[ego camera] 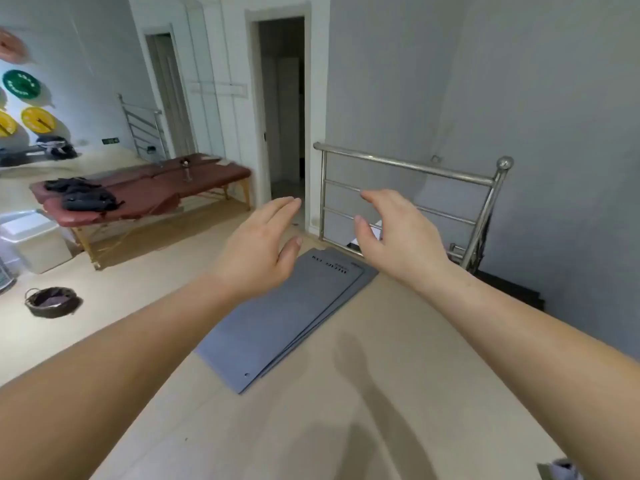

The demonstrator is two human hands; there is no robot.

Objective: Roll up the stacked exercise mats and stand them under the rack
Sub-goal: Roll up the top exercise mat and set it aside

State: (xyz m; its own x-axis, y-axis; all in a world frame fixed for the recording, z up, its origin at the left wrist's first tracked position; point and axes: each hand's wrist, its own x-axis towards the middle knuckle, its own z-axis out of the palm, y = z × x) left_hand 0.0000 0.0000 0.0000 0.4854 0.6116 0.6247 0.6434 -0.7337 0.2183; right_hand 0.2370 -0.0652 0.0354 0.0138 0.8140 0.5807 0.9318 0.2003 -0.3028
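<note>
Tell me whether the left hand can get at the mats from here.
Probably yes. The left hand is open and empty, raised over the stacked mats lying flat on the floor, and nothing sits between them.

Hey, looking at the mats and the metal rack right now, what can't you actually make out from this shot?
- How many mats are stacked: head view, only thin staggered edges show.
- The print on the top mat: blurred, partly behind the left hand.
- The rack's lower rails and the floor under it: covered by the right hand.
- The room past the open doorway: too dark.
- The grey thing at the bottom right corner: cut off by the frame edge.
</note>
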